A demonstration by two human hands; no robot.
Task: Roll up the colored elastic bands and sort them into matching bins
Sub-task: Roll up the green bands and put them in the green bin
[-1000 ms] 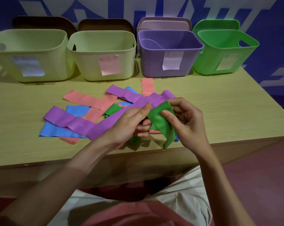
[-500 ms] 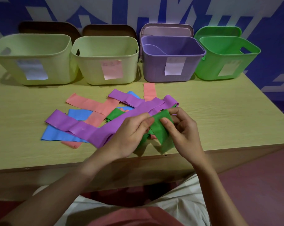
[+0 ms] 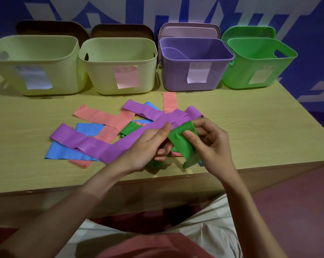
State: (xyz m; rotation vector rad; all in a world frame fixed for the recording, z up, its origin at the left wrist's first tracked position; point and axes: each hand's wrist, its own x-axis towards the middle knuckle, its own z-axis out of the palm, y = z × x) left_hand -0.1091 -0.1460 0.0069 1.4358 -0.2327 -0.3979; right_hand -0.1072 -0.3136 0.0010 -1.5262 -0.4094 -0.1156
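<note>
A green elastic band (image 3: 184, 144) is held between both hands near the table's front edge. My left hand (image 3: 148, 146) pinches its left part with thumb and fingers. My right hand (image 3: 211, 144) grips its right part, thumb pressed on the green fold. The band's loose end hangs down toward the table. Behind the hands lie purple bands (image 3: 94, 146), pink bands (image 3: 101, 118), blue bands (image 3: 68, 153) and another green band (image 3: 129, 128) in an overlapping heap. At the back stand a green bin (image 3: 257, 71), a purple bin (image 3: 194, 79) and two pale yellow-green bins (image 3: 118, 79) (image 3: 34, 79).
The bins carry paper labels on their fronts, and lids lean behind them against the blue wall. The wooden table (image 3: 250, 131) ends just in front of my hands. My lap is below the table's edge.
Both hands keep working the green band in place, and its hanging end has changed shape a little. The camera view has tilted slightly, so the scene sits a bit lower in the frame.
</note>
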